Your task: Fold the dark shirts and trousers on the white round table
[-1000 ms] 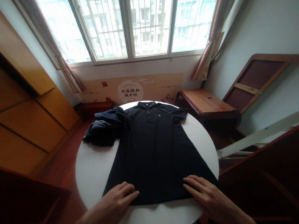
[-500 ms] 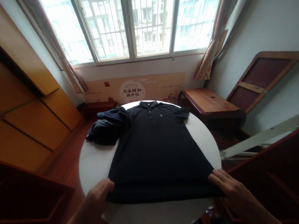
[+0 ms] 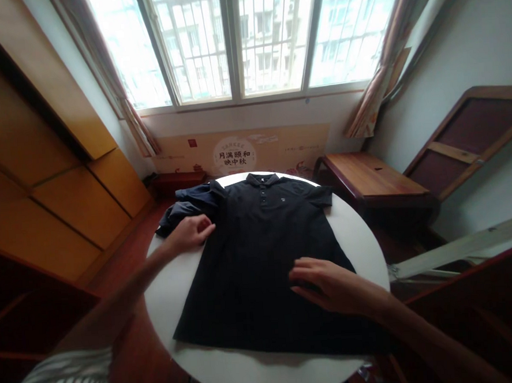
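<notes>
Black short-sleeved cloth polo shirt lay flat, front up, on round white table, collar at 12 o'clock, hem at 6. Prob. light, soft & limp, not fragile, not v. slippery; would likely sag btwn grips, so best hold looked to be two spots on the edges, e.g. side seams or hem corners. Left hand, approx. 10 o'clock from shirt's middle, just below crumpled dark-blue & black cloth pile: fingers curled nr thumb, tips at shirt's side edge; couldn't tell if cloth was pinched. Right hand, approx. 4 o'clock, over lower front: fingers loosely bent, thumb well parted, nothing gripped; shirt lay beneath, contact unclear.
</notes>
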Motion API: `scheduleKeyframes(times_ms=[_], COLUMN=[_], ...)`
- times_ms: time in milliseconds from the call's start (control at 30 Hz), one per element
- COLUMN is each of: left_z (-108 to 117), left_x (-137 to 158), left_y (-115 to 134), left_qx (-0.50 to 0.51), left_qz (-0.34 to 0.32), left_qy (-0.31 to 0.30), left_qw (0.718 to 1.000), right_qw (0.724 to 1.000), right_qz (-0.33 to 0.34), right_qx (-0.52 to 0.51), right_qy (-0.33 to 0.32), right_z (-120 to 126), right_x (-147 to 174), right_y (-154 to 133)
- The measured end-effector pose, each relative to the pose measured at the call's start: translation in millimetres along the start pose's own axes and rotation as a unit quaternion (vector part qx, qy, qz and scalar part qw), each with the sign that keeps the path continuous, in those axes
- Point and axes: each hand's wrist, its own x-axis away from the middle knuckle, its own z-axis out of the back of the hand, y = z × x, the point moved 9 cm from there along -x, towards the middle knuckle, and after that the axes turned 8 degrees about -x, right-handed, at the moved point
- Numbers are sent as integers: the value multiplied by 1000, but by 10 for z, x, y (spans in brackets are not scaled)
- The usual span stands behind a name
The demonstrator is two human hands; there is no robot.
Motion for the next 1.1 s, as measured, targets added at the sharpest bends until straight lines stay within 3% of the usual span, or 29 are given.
scheduleKeyframes(times_ms=[100, 167, 233, 333, 467, 600, 767, 900, 1100], left_z=[218, 218, 154, 27, -64, -38, -105, -145, 38], left_x=[-930, -1362, -1620, -1763, -1840, -1889, -1788, -1706, -1656], left_y=[-422, -558, -664, -822, -1006, -1208, -1478, -1544, -1356], left_qx=[12, 22, 38, 77, 138, 203, 266, 287, 293], left_qz=[178, 230, 265, 306, 326, 326, 349, 373, 351], left_qy=[96, 109, 106, 111, 136, 159, 127, 100, 136], left_qw=[979, 967, 958, 943, 925, 910, 889, 876, 879], right_qw=[997, 996, 993, 990, 991, 995, 996, 996, 984], right_qz=[36, 11, -48, -100, -99, -67, -29, 35, 117], right_qx=[61, 69, 62, 46, 53, 30, 31, 61, 128], right_qy=[-34, -60, -89, -92, -67, -75, -75, -59, -37], right_z=[-299, -585, -875, -1190, -1389, -1398, -1358, -1451, -1600], right_x=[-895, -1368, -1694, -1924, -1918, -1848, -1773, -1421, -753], right_y=[-263, -344, -344, -331, -308, -341, -409, -557, -777])
